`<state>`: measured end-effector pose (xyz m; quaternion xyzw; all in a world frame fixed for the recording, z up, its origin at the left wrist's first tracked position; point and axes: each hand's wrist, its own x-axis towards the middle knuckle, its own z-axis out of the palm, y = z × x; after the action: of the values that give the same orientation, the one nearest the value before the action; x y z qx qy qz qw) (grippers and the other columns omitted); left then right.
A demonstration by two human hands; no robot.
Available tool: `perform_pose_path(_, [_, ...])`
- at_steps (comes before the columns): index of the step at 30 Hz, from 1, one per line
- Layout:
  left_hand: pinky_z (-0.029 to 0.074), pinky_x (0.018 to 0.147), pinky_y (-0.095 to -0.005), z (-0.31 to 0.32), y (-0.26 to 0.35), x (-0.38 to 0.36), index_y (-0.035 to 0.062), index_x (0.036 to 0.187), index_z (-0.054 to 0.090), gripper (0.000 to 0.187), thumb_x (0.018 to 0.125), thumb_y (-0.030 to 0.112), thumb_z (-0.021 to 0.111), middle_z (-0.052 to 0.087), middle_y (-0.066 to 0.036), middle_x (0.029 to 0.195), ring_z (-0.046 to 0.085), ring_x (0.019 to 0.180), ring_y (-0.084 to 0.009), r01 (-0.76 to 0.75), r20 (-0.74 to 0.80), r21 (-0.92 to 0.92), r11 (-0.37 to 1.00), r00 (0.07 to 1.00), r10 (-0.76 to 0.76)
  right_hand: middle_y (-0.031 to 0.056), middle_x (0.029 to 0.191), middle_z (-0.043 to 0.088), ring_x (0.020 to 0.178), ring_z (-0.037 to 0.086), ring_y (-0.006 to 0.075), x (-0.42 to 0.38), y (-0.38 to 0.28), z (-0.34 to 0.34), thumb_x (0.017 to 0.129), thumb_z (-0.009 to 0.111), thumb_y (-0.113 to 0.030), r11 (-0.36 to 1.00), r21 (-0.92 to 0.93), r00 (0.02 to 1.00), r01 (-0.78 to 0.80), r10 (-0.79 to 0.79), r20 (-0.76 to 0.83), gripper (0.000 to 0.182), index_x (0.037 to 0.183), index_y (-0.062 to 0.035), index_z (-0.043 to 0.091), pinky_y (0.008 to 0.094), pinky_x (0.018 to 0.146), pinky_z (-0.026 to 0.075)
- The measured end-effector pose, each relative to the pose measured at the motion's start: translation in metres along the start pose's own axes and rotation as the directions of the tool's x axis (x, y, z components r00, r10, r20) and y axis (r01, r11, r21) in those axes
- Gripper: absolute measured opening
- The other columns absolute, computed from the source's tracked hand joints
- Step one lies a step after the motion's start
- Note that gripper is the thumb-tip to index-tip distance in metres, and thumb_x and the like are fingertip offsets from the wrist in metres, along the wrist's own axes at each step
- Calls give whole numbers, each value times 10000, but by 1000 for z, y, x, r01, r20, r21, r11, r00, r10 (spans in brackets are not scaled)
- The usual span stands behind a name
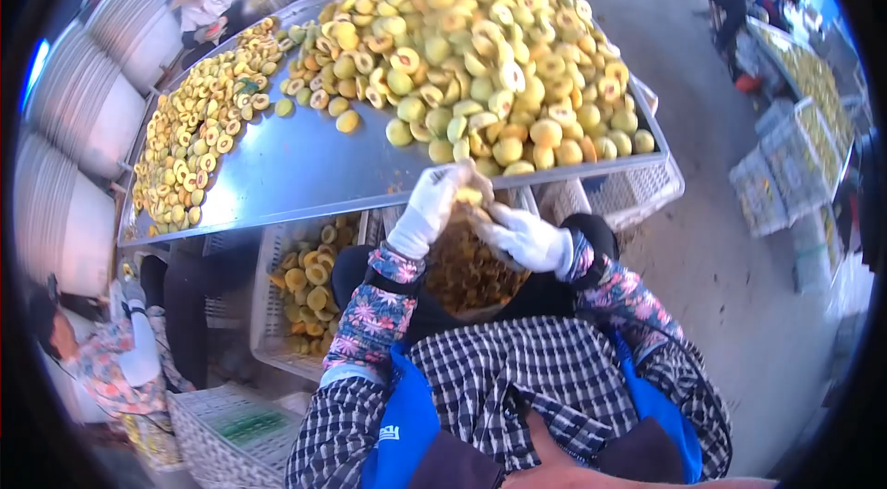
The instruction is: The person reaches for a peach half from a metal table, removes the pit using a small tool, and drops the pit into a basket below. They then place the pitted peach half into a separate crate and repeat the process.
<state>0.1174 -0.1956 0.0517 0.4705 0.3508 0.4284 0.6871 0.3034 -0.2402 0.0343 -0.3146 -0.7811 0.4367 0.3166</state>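
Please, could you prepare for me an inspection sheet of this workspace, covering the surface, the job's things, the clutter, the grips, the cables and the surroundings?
Surface: metal table, bare between two fruit piles.
Job's things: large fruit heap, many pieces cut; halved pieces along the left side; white crate below, holding more fruit.
Clutter: brown bits below the grips; kind unclear.
Grips: left grip, gloved, closed on a yellow fruit piece; right grip, gloved, fingers close to it, exact hold unclear.
Cables: nothing seen.
Surroundings: stacked pale containers and a seated person at left; loaded crates at right.
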Motion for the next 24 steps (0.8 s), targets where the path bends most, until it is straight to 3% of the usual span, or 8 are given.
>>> perform_pose_path(1, [523, 627, -251, 0, -1, -2, -15, 921, 659, 442, 967, 404, 526, 676, -89, 818, 644, 710, -150, 7, 75, 27, 1000, 997, -9, 25, 597, 481, 492, 509, 166, -6, -21, 0, 992, 475, -363, 797, 438, 909, -416, 372, 187, 364, 1157, -40, 500, 288, 478, 427])
perform_pose_path(3, [527, 627, -262, 8, 0, -8, -14, 936, 655, 514, 957, 479, 512, 672, -99, 823, 648, 715, -160, 70, -24, -62, 996, 997, -72, -10, 611, 477, 418, 426, 79, -6, -25, -2, 996, 459, -432, 642, 563, 851, -520, 448, 276, 380, 1090, -70, 526, 216, 385, 318])
perform_pose_path(7, [540, 788, -356, 7, -37, -7, -15, 1061, 574, 475, 977, 442, 476, 651, -146, 948, 649, 873, -254, -236, -37, -213, 948, 972, 233, -5, 557, 430, 393, 391, 93, -11, -16, 4, 992, 446, -471, 448, 737, 834, -505, 473, 284, 406, 996, -74, 531, 230, 363, 281])
perform_pose_path(12, [563, 720, -417, 2, -41, -5, 28, 928, 604, 324, 952, 349, 565, 660, -158, 927, 666, 797, -303, 72, 49, -320, 945, 997, -60, -15, 550, 407, 372, 366, 108, -19, -1, 10, 1004, 444, -419, 392, 743, 819, -543, 444, 364, 346, 996, -92, 556, 233, 351, 268])
perform_pose_path(19, [582, 675, -412, 24, -33, -11, 39, 890, 593, 308, 928, 344, 614, 645, -151, 873, 665, 759, -297, -76, -252, -590, 804, 963, -94, -29, 556, 395, 354, 307, 88, -12, 3, 22, 1004, 431, -424, 58, 881, 849, -470, 304, 432, 342, 989, -99, 535, 221, 336, 244])
perform_pose_path(21, [558, 644, -332, 12, -47, -5, 31, 883, 617, 232, 912, 258, 654, 660, -109, 831, 652, 700, -215, -89, -322, -489, 868, 943, -84, -29, 552, 390, 359, 310, 86, -12, 4, 27, 1004, 433, -418, 72, 867, 838, -494, 304, 452, 340, 1004, -93, 530, 218, 338, 249])
perform_pose_path(23, [531, 625, -275, -8, -56, -7, 26, 875, 633, 188, 912, 210, 653, 663, -75, 799, 619, 648, -156, -300, -417, 103, 948, 853, 315, -31, 566, 394, 371, 317, 82, -15, 6, 32, 1004, 434, -414, 61, 857, 835, -511, 273, 479, 341, 1028, -86, 528, 208, 345, 258])
perform_pose_path(24, [518, 623, -257, -24, -43, -14, 21, 876, 638, 183, 913, 200, 648, 663, -64, 799, 607, 644, -137, -321, -505, 21, 947, 814, 288, -18, 599, 429, 384, 348, 83, -21, 16, 33, 1000, 451, -403, 34, 861, 850, -507, 188, 492, 344, 1064, -73, 526, 208, 354, 271])
